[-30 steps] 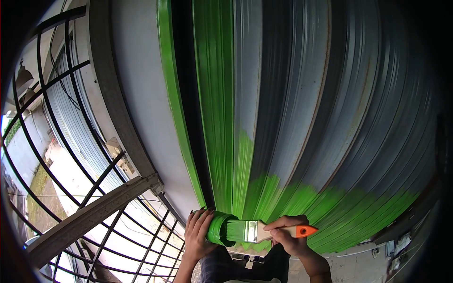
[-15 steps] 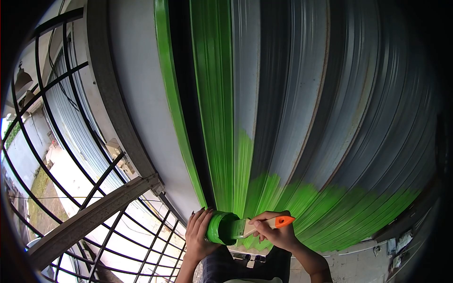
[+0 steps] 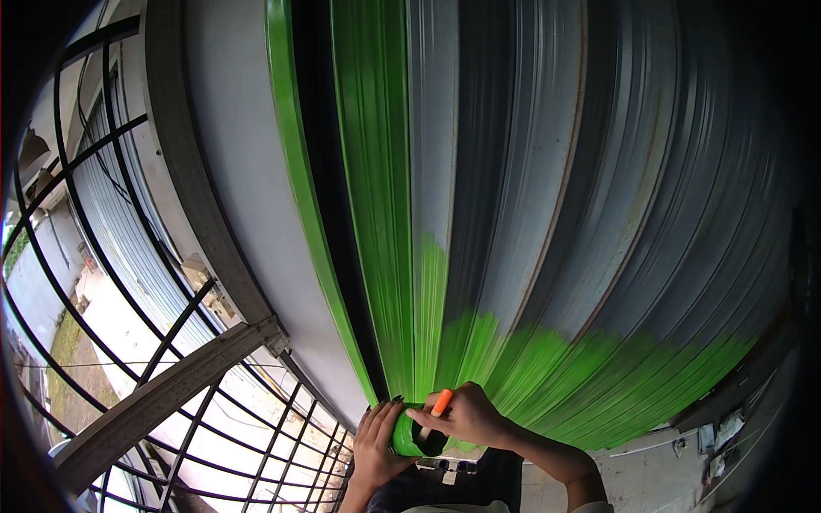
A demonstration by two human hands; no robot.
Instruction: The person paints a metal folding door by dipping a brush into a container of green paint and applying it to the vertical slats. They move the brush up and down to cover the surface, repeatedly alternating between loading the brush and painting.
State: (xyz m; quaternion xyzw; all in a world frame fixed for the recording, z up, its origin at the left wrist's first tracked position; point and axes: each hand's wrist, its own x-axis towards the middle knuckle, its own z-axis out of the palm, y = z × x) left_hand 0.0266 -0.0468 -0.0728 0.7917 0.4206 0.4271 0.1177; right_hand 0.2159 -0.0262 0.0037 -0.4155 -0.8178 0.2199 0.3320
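Observation:
My left hand (image 3: 375, 446) is wrapped round the side of a green-smeared paint can (image 3: 404, 434), its mouth facing right and up. In my right hand (image 3: 472, 417) is a paintbrush (image 3: 441, 403) with an orange-tipped handle. The brush end points down into the can's mouth, and its bristles are hidden there. Just beyond both hands rises a ribbed metal shutter (image 3: 539, 154), grey higher up. Green paint (image 3: 547, 368) covers its lower part in an uneven band, and one full strip (image 3: 369, 171) at the left is green.
To the left stand a black metal grille (image 3: 180, 350) and a grey frame post (image 3: 190, 162) with a crossbar (image 3: 171, 389). A white wall strip (image 3: 248, 171) lies between post and shutter. Bits of debris (image 3: 727, 427) sit on the lower right floor.
The brush has swung from lying sideways with its orange tip to the right to pointing down into the can. My right hand has moved left, while the can has shifted slightly right.

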